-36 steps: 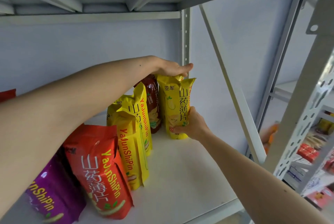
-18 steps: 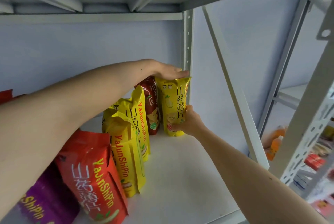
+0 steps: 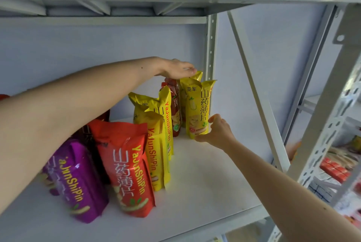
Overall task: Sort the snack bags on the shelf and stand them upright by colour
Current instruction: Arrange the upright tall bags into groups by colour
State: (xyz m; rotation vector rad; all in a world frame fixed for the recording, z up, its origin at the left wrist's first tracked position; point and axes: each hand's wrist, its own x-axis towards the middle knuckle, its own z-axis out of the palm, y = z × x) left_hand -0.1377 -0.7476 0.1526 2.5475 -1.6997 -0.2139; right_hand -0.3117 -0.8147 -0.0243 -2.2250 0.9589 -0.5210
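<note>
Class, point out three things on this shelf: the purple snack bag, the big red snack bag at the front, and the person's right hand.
purple snack bag (image 3: 75, 183), head view, middle of its front.
red snack bag (image 3: 127, 165), head view, printed front panel.
right hand (image 3: 216, 131), head view, back of the hand.

White shelf (image 3: 205, 179): upright purple bag (image 3: 76, 183), red bag (image 3: 127, 171), yellow bags (image 3: 197, 109); left hand (image 3: 175, 69) atop, right hand (image 3: 216, 131) at base.

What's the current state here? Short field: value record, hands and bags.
left hand: resting flat on the tops of the back bags
right hand: at the base of the rear yellow bag, fingers open
dark red bag: upright, left of that bag
other yellow bags: two, upright, further forward
red bag: upright, front
purple bag: leaning, front left
shelf: white, right part bare
</note>
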